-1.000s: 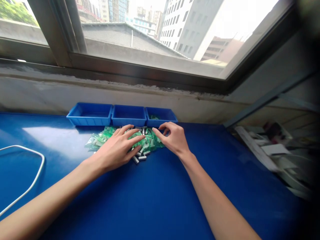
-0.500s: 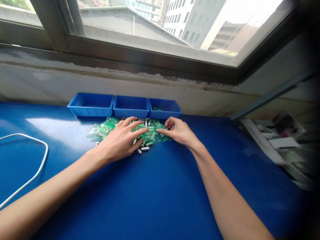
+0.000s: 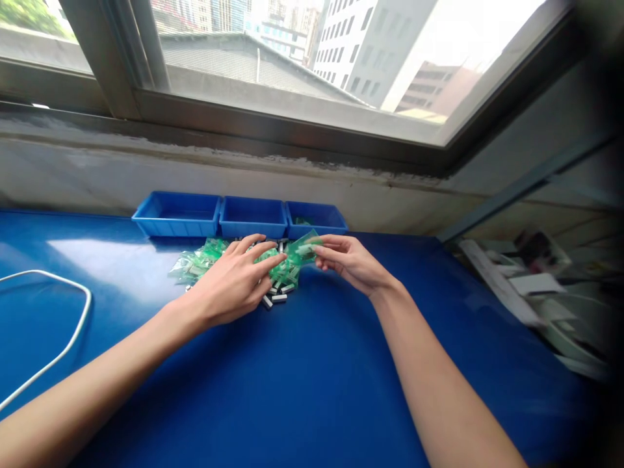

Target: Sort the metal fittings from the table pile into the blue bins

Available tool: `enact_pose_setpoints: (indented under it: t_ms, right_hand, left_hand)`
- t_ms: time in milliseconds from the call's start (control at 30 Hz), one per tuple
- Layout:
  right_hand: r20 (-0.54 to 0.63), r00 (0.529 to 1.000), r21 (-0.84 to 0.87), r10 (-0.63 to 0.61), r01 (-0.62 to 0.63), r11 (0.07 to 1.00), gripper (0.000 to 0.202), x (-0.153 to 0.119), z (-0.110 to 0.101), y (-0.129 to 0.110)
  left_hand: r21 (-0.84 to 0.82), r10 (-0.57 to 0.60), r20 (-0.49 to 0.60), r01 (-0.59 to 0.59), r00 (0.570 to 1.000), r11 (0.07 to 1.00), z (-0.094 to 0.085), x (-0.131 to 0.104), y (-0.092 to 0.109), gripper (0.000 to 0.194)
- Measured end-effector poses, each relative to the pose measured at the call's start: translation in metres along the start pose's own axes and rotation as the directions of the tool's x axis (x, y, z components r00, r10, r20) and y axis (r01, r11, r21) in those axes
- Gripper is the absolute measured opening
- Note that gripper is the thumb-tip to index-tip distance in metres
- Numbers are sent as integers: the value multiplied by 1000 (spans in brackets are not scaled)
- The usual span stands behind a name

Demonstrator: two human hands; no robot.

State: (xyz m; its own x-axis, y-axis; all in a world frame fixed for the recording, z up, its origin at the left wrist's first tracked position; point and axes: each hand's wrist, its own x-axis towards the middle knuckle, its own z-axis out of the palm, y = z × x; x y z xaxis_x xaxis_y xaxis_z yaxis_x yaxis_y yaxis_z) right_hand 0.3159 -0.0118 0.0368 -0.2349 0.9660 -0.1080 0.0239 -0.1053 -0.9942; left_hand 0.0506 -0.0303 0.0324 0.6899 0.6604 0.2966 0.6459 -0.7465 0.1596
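Observation:
Between finger and thumb, my right hand [image 3: 348, 260] pinches a small green plastic bag [image 3: 303, 249], tilted up at the right side of the pile. Something pale shows inside that bag. My left hand [image 3: 238, 276] spreads over the middle of the pile, palm down with fingers apart, and hides part of it. Under and around it are more green bags [image 3: 192, 261]. Small white-and-black blocks [image 3: 279, 298] lie loose at the pile's near edge; their exact kind is too small to make out.
Behind the pile stand three blue bins: a left bin [image 3: 178, 227], a middle bin [image 3: 253, 229] and a right bin [image 3: 319, 227] with something green inside. A white cable [image 3: 86, 305] curves over the blue tabletop [image 3: 273, 396] at left. Papers and other items [image 3: 536, 284] sit at far right.
My right hand has closed on a green bag and raised it from the pile's right side. The left hand stays spread over the pile. The view has shifted slightly.

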Motion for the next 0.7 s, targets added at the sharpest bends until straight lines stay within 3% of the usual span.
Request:
enact_pose_setpoints:
  t_ms: [100,233,367,433,600,700]
  right_hand:
    - [3,998,31,-62,62,998,39,1,5,2]
    - [-182,975,72,-129,144,987,37,8,10,8]
    - [-478,863,204,-164,291,935,39,17,16,15]
    - [-557,819,248,-138,323,914,37,20,18,18]
    - [-537,834,164,-129,253,954,35,22,14,21]
    - [-496,846,-102,-197,168,980,34,18,10,19]
  left_hand:
    - [-20,-6,-17,6,1000,1000,2,1,0,46]
    - [-39,-23,-30,22,999,999,5,1,0,48]
    - [-28,-49,-41,48,998,998,5,1,0,49]
    - [-18,-51,-40,50,998,999,6,0,0,49]
    - [10,-45,-28,45,999,999,10,-1,-4,46]
    - [16,-44,-18,44,999,999,12,-2,-4,45]
